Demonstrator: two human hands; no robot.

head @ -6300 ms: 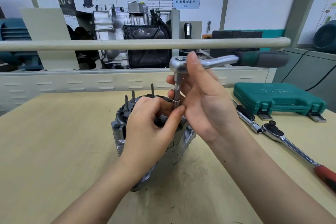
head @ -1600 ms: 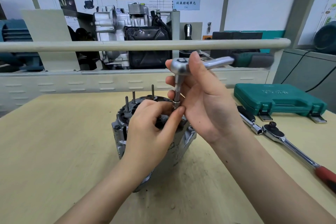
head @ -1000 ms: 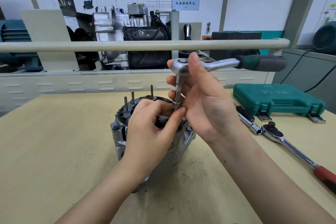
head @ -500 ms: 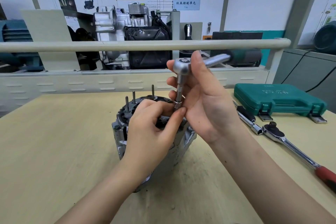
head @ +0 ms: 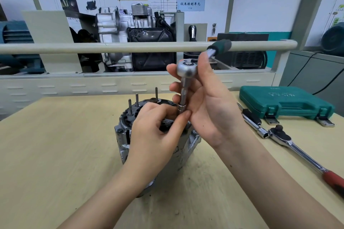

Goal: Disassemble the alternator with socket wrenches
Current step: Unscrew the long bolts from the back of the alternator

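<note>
Upright on the counter [head: 55, 154] stands the alternator [head: 126, 132]. Left hand [head: 156, 135] fingers pinch the socket [head: 181, 108] atop it; right hand [head: 206, 102] fingers curl around the ratchet wrench [head: 186, 69] and its vertical extension, green handle blurred, pointing away to the right.

We see a pale yellow wood-grain desk [head: 55, 154] with grey smudges near its middle. The alternator [head: 122, 135] is dull silver with a black top. Our ratchet wrench [head: 186, 69] is shiny chrome with a dark green handle. At the desk's right edge sit a teal tool case [head: 284, 102] with silver latches and a chrome second wrench [head: 290, 145] with a red grip.
</note>
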